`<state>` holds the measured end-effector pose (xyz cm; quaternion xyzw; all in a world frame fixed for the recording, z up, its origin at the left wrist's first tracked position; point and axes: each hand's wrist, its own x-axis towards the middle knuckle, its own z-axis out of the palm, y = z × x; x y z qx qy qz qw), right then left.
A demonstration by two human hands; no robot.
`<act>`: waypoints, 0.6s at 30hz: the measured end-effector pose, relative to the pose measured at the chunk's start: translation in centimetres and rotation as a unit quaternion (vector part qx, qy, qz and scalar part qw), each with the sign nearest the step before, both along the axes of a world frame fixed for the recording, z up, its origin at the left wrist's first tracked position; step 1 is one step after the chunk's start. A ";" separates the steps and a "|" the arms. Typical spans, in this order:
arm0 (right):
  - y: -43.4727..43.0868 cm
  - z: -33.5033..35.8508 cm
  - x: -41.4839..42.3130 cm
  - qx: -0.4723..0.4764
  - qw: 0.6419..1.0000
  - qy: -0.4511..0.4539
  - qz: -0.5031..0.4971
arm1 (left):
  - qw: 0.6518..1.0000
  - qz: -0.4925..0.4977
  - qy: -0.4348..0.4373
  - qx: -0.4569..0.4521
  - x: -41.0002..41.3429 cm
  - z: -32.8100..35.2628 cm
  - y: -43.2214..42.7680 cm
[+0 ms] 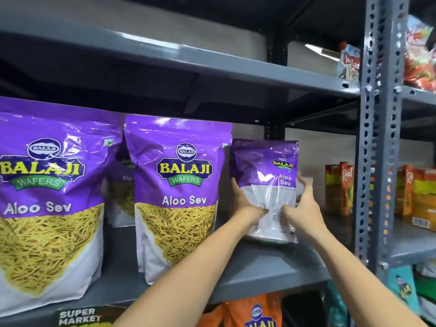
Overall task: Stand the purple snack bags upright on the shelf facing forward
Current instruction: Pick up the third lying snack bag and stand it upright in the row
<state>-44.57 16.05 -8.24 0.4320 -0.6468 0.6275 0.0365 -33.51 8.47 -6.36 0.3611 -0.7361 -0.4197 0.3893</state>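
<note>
Two purple Aloo Sev bags stand upright, front outward, on the grey shelf (259,277): a big one at far left (47,197) and another in the middle (177,194). Behind the gap between them a further purple bag (121,185) shows partly. To the right, a purple bag (269,182) stands deeper on the shelf with its back label side toward me. My left hand (247,204) grips its left edge and my right hand (304,204) grips its right edge, low on the bag.
A perforated grey upright post (375,161) borders the shelf on the right. Orange cartons (338,187) stand at the shelf's right end and on the neighbouring rack. Orange snack bags (250,312) sit on the shelf below. Red bags (417,57) lie on the upper shelf.
</note>
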 end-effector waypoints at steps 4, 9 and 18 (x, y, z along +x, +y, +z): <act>-0.8 -0.6 -0.6 -0.017 1.000 0.018 0.018 | 0.996 0.072 0.034 -0.044 -0.2 -1.7 0.7; -1.1 -2.8 -2.2 -0.078 0.994 -0.011 0.075 | 0.977 0.150 0.002 -0.153 -0.4 -3.2 1.9; -0.4 -3.2 -3.1 -0.147 0.956 -0.184 0.177 | 0.957 0.198 0.003 -0.213 0.0 -5.3 4.0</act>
